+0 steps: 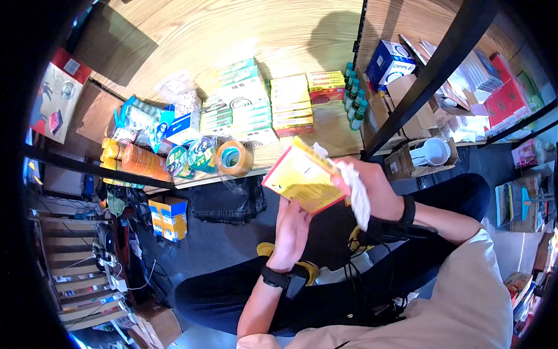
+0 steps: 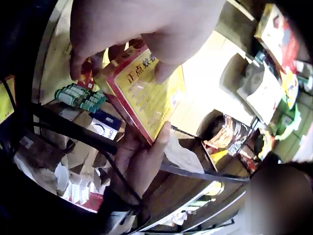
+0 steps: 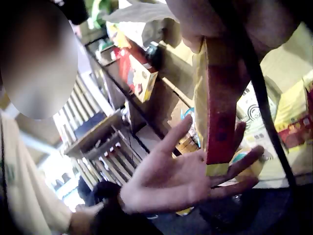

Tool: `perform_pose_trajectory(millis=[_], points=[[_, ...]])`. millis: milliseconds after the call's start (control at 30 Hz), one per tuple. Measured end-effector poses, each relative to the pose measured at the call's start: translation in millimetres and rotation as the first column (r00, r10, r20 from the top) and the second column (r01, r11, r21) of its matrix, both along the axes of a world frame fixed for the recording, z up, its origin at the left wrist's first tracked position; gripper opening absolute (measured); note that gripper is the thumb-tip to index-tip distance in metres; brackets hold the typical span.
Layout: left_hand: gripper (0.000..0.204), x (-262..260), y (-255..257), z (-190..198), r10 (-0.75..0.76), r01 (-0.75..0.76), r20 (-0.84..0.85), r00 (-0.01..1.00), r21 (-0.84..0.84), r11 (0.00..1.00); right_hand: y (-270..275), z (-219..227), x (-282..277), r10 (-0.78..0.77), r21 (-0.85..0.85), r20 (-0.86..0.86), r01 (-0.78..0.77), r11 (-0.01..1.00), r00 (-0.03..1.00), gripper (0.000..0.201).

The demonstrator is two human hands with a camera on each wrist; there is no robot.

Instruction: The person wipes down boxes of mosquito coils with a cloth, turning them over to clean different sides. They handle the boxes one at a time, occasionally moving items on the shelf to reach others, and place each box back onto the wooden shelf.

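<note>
Person crouched at a shelf point(image 1: 302, 139). Right hand point(image 1: 372, 186) has a closed grip on a yellow box point(image 1: 302, 177) and a white cloth point(image 1: 357, 195), held above the lap. Left hand point(image 1: 290, 230) flat, fingers straight, under the box's lower edge

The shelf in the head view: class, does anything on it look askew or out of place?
Mostly tidy stacks of flat boxes. At the front edge, though, tape rolls lie tipped on their sides in loose plastic wrap, partly overhanging the shelf. The yellow box is off the shelf, in the person's hands.
</note>
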State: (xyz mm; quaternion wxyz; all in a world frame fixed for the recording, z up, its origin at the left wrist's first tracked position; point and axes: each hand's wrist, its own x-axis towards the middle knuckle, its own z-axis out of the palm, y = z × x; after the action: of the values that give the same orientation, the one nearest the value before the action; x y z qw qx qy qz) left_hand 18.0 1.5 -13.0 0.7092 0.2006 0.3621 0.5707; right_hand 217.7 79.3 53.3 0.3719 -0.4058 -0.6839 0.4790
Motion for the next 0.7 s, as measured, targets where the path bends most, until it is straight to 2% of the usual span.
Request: perform_pose_trajectory(millis=[33,100,133,167,200,233,300,333,367,400,433,467,500,567,600,633,667,700], points=[[0.052,2,-1,-2,0.029,-0.028,-0.032,0.999,0.032,0.999,8,-17,3,-0.007,0.053,-0.02,0.008,0.999,1.0,0.024],[0.05,2,-4,8,0.073,-0.071,-0.024,0.997,0.051,0.996,13,-34,10,0.006,0.049,0.013,-0.007,0.999,1.0,0.028],[0.048,1,-5,11,0.107,-0.105,-0.02,0.994,0.064,0.992,11,-25,8,0.011,0.051,0.016,-0.012,0.999,1.0,0.028],[0.048,-1,-5,11,0.111,-0.109,-0.018,0.994,0.065,0.992,6,-13,7,0.022,-0.169,-0.006,-0.023,0.985,1.0,0.033],[0.046,-4,-5,11,0.133,-0.131,-0.022,0.991,0.069,0.989,3,-6,5,0.028,-0.381,-0.03,-0.037,0.924,0.999,0.039],[0.044,-6,-6,12,0.155,-0.153,-0.027,0.988,0.073,0.986,4,-8,4,0.032,-0.381,-0.029,-0.04,0.924,0.999,0.039],[0.041,-6,-4,12,0.175,-0.174,-0.025,0.984,0.058,0.983,10,-18,4,0.076,-0.194,0.06,-0.063,0.979,0.995,0.049],[0.041,-5,-3,13,0.181,-0.181,-0.006,0.983,0.017,0.983,16,-22,8,0.071,-0.107,0.229,-0.047,0.993,0.971,0.049],[0.041,-5,-3,14,0.187,-0.186,0.013,0.982,-0.024,0.982,20,-22,14,0.072,-0.107,0.23,-0.048,0.993,0.97,0.049],[0.041,-5,-2,14,0.188,-0.188,0.013,0.982,-0.023,0.982,24,-19,18,-0.025,0.14,0.374,-0.03,0.99,0.927,0.044],[0.041,-4,-1,14,0.207,-0.207,-0.011,0.978,0.001,0.978,27,-10,16,-0.15,0.38,0.482,-0.052,0.923,0.863,0.04],[0.042,-3,-1,14,0.23,-0.229,-0.034,0.973,0.027,0.973,27,7,17,-0.117,0.318,0.346,0.001,0.948,0.931,0.032],[0.042,-3,0,13,0.239,-0.238,-0.031,0.971,0.031,0.971,29,18,19,-0.125,0.279,0.369,0.018,0.96,0.921,0.032],[0.044,-1,-1,10,0.215,-0.212,-0.098,0.972,0.039,0.977,23,-8,21,-0.073,0.179,-0.008,0.073,0.981,0.997,0.024],[0.044,0,-1,9,0.22,-0.217,-0.093,0.971,0.04,0.975,25,-1,20,0.025,0.291,0.141,-0.066,0.954,0.99,0.021],[0.046,2,-1,8,0.209,-0.208,-0.053,0.976,0.031,0.978,27,12,16,0.1,0.376,0.297,-0.212,0.902,0.95,0.027],[0.047,4,-2,7,0.196,-0.195,-0.015,0.981,0.019,0.981,18,24,10,0.145,0.222,0.352,-0.233,0.947,0.925,0.039],[0.047,5,-4,6,0.19,-0.19,-0.015,0.982,0.017,0.982,18,17,11,0.141,0.22,0.352,-0.229,0.948,0.925,0.039]])
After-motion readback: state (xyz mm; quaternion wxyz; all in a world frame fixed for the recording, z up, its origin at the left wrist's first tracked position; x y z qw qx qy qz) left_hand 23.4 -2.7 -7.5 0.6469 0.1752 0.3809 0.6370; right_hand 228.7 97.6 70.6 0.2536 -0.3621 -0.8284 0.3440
